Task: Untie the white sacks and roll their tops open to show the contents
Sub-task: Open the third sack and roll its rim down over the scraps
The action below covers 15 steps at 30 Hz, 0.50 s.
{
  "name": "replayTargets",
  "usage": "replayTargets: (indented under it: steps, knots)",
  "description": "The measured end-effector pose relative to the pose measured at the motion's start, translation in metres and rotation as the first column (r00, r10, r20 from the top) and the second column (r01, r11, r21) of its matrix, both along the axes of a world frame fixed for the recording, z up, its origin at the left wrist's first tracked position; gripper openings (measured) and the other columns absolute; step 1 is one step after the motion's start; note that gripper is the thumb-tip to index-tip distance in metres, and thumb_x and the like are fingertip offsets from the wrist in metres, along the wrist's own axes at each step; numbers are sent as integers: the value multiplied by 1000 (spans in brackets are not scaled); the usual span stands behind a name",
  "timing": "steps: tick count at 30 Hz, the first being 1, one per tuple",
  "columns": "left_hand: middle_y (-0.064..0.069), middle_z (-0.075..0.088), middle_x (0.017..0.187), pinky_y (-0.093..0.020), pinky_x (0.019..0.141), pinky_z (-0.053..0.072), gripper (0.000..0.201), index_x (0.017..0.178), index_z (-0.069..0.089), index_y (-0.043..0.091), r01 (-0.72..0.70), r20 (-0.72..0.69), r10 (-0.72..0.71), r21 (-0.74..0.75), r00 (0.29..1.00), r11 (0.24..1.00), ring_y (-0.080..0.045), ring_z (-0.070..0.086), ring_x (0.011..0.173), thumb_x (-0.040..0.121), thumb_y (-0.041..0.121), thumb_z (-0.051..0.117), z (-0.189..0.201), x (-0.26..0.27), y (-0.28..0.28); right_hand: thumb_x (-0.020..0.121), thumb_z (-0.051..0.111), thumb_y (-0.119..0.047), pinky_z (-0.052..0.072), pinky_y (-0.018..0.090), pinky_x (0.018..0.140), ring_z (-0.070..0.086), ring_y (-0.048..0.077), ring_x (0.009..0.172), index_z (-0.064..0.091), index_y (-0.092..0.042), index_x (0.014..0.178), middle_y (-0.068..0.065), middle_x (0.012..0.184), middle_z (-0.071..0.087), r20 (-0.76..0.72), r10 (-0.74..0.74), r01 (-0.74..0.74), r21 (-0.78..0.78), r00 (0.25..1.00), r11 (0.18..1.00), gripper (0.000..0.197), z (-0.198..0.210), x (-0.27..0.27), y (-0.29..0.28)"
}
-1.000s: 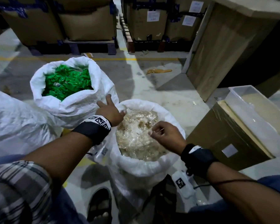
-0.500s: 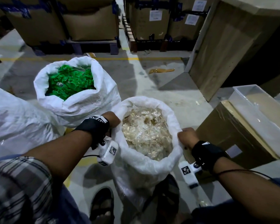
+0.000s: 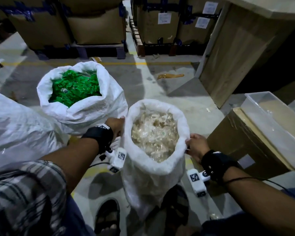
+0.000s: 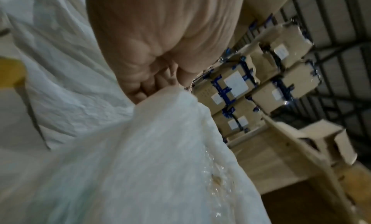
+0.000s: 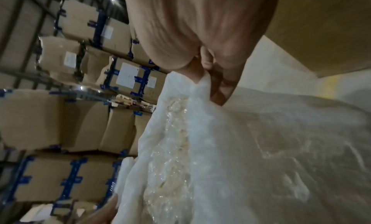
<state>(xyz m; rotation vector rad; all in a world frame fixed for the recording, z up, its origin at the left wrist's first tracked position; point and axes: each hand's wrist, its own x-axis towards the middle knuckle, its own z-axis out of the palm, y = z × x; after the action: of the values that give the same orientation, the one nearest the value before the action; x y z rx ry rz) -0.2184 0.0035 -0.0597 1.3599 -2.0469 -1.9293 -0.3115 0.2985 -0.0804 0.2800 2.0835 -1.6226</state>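
A white sack [image 3: 153, 181] stands on the floor between my feet, its top open on clear-wrapped beige pieces [image 3: 154, 133]. My left hand [image 3: 116, 124] grips the sack's left rim; in the left wrist view its curled fingers [image 4: 140, 86] clutch the white fabric [image 4: 160, 148]. My right hand [image 3: 195, 144] pinches the right rim, and the right wrist view shows its fingers [image 5: 220, 87] closed on the edge [image 5: 202, 82]. Behind to the left, a second white sack [image 3: 85, 113] has its top rolled open on green wrapped pieces [image 3: 75, 88]. A third white sack [image 3: 15, 130] bulges at far left.
A taped cardboard box [image 3: 250, 143] with a clear plastic tray [image 3: 269, 116] on it sits close on the right. A wooden counter [image 3: 237, 53] rises behind it. Stacked cartons on pallets [image 3: 95, 26] line the back. My sandalled feet [image 3: 107, 218] flank the sack.
A second ago my right hand was inside the sack's mouth and my left on its far-left rim. Both have since moved to the outer sides and gripped the rim.
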Motion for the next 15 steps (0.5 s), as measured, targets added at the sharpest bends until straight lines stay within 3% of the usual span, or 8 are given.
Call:
replayTargets:
  steps: [3,5,7,8,10,12,15]
  knots:
    - [-27,65,124,-48,93,57,40,123,62,-6,139,102,-129,-103,986,985,-40,66,112,98,25,58,-8,6,8,86,45,12,56,49,75,57,30,82,57,8,89,23,85,56,-64,93,-78,204,994,976,13,-16,-2,4]
    - [-25,68,118,-44,91,57,38,116,66,-4,183,107,-163,-225,981,957,-39,66,109,97,28,59,1,8,11,86,50,4,58,54,85,63,34,91,58,7,92,26,94,61,-94,179,-140,323,979,936,10,-17,-4,2]
    - [-21,68,119,-36,93,53,39,115,68,1,325,209,-259,-410,943,852,-36,64,111,98,35,56,9,13,14,89,56,-10,55,50,90,64,40,105,61,2,105,26,111,65,-114,284,-197,484,952,853,21,-12,-4,-1]
    - [-19,66,124,-34,94,49,43,121,66,4,406,291,-295,-477,910,780,-34,61,116,98,38,55,12,17,17,91,58,-19,55,43,88,62,41,111,58,1,116,24,119,63,-104,353,-235,569,930,788,32,-8,-2,-3]
    - [-16,59,136,-33,100,44,50,134,57,8,514,428,-308,-541,849,666,-33,56,125,97,42,56,17,27,24,93,59,-28,49,29,72,60,39,116,45,1,132,23,131,58,-62,460,-301,677,886,671,51,-2,6,-4]
    - [-14,56,141,-34,103,43,55,139,51,12,572,504,-306,-544,808,614,-33,53,128,95,44,58,20,35,30,92,60,-28,46,26,59,60,40,115,35,1,136,24,132,55,-36,495,-328,706,868,627,59,4,15,-4]
    - [-13,57,139,-35,102,46,56,137,53,11,584,547,-266,-565,794,583,-33,55,126,93,44,59,27,42,43,90,61,-21,46,30,68,59,40,114,35,-1,132,26,129,56,-92,494,-292,707,865,644,54,12,25,2]
